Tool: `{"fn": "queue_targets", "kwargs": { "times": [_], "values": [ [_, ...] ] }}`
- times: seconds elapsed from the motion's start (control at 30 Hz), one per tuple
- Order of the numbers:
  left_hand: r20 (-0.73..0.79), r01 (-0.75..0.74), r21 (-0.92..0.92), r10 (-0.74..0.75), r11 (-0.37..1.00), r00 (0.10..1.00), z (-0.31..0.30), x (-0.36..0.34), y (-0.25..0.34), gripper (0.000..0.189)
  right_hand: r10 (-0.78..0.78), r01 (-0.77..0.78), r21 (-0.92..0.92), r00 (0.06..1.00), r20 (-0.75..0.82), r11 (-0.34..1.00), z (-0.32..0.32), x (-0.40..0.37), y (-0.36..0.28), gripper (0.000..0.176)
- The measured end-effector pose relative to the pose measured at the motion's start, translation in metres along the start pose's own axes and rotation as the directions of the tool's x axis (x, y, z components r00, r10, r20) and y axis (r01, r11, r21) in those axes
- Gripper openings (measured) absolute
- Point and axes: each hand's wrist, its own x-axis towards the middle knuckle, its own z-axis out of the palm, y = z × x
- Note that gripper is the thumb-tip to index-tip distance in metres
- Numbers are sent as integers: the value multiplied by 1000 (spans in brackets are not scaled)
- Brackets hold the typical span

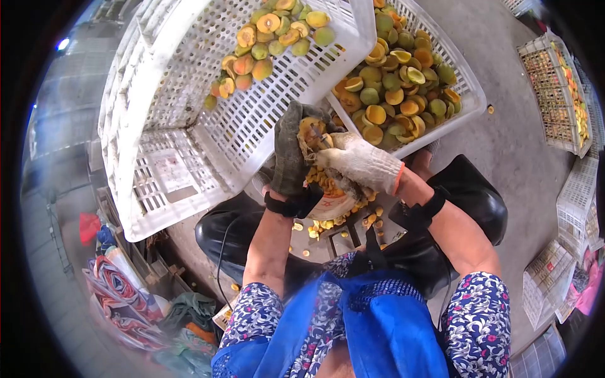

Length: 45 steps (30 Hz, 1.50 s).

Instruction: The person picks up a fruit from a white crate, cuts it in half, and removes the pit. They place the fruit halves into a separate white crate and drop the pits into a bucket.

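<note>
My left hand [290, 151], in a dark, soiled glove, is closed around a halved peach [311, 131] with its cut face turned to the right. My right hand [362, 160], in a whitish glove with an orange cuff, is closed against that fruit. A small metal tool [326, 141] shows at its fingertips, mostly hidden by the glove. Below both hands, between my knees, stands a round tub [331, 206] with yellow-orange pits and scraps, partly covered by the gloves.
A white crate [252, 135] tilts at the left, with several peaches and halves [268, 38] in it. Another crate [474, 104], full of halves [403, 82], stands at the right. Scraps [315, 228] lie around the tub. More crates [548, 94] line the right side.
</note>
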Motion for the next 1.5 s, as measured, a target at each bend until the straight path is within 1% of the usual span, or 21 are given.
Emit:
{"fn": "queue_targets", "kwargs": {
  "times": [0.07, 0.13, 0.2, 0.23, 0.27, 0.33, 0.4, 0.43, 0.47, 0.53, 0.6, 0.73, 0.8, 0.87, 1.0, 1.1, 1.17, 1.3, 1.4, 1.47, 1.5],
  "values": [
    [69, -42, 95, 35, 995, 997, -14, 4, -1, 41, 119, -126, 76, 989, 85, 989, 4, 11, 15, 32],
    [143, -100, 185, 74, 978, 987, -22, 7, -5, 41, -511, 431, -439, 856, -76, 788, 13, 34, 45, 29],
    [198, -20, 103, 0, 994, 980, -23, 7, -8, 41, -513, 391, -523, 852, -105, 757, 16, 26, 37, 26],
    [162, -7, 123, -13, 992, 987, -18, 2, -5, 41, -153, 150, -138, 988, -16, 979, 16, 18, 24, 23],
    [163, -11, 123, -9, 992, 987, -17, 1, -6, 41, 171, -216, 211, 962, 214, 953, 18, 13, 18, 21],
    [333, 119, -245, -32, 962, 943, -15, -3, -9, 45, -34, -30, 451, 990, 134, 892, 29, 13, 28, 21],
    [357, 149, -307, -32, 940, 933, -21, -5, -6, 46, 106, -186, 373, 969, 224, 909, 26, 15, 27, 24],
    [224, 67, -74, -49, 995, 973, -26, -8, -1, 46, -27, 28, -3, 979, 204, 1000, 23, 17, 27, 25],
    [88, 13, 171, -29, 985, 996, -33, -9, 3, 45, -158, 238, -378, 960, 231, 895, 19, 17, 30, 27],
    [-123, 6, 325, 36, 946, 992, -59, -1, -3, 45, -78, 157, -765, 987, 139, 625, 33, 19, 64, 26],
    [-292, -1, 247, 75, 969, 953, -63, 7, -10, 44, 161, 62, -903, 977, 142, 425, 35, 5, 63, 25],
    [-44, -158, 324, 182, 933, 982, -14, 30, 8, 50, 101, -35, -799, 994, 32, 600, 33, 5, 44, 21],
    [135, -244, 931, 363, 272, 922, -45, 86, 15, 52, -12, 28, -808, 1000, 26, 588, 29, 7, 54, 22],
    [207, -54, 937, 422, -346, 883, -72, 122, 18, 50, -124, 84, -817, 992, 15, 571, 24, 9, 64, 23],
    [240, 26, 806, 366, -591, 899, -90, 142, 25, 40, -149, 120, -803, 988, 40, 583, 23, 9, 68, 26],
    [154, 36, 854, 317, -519, 936, -82, 128, 26, 43, -153, 116, -795, 988, 30, 595, 21, 8, 65, 26],
    [219, -158, 959, 266, -233, 939, -80, 116, 27, 48, -157, 109, -789, 987, 15, 605, 18, 11, 69, 26],
    [359, -286, 915, 249, -285, 900, -83, 108, 22, 49, -393, 259, -834, 918, 56, 487, 10, 29, 84, 19],
    [231, -185, 957, 202, -224, 952, -72, 93, 26, 45, -515, 350, -821, 853, 81, 451, -7, 43, 74, 24],
    [14, -54, 698, 63, 714, 998, -65, 76, 28, 48, -614, 341, -678, 762, -206, 651, -10, 34, 46, 22],
    [122, -107, 310, 72, 945, 990, -61, 61, 26, 48, -574, 294, -657, 776, -259, 694, -10, 20, 28, 24]
  ]
}}
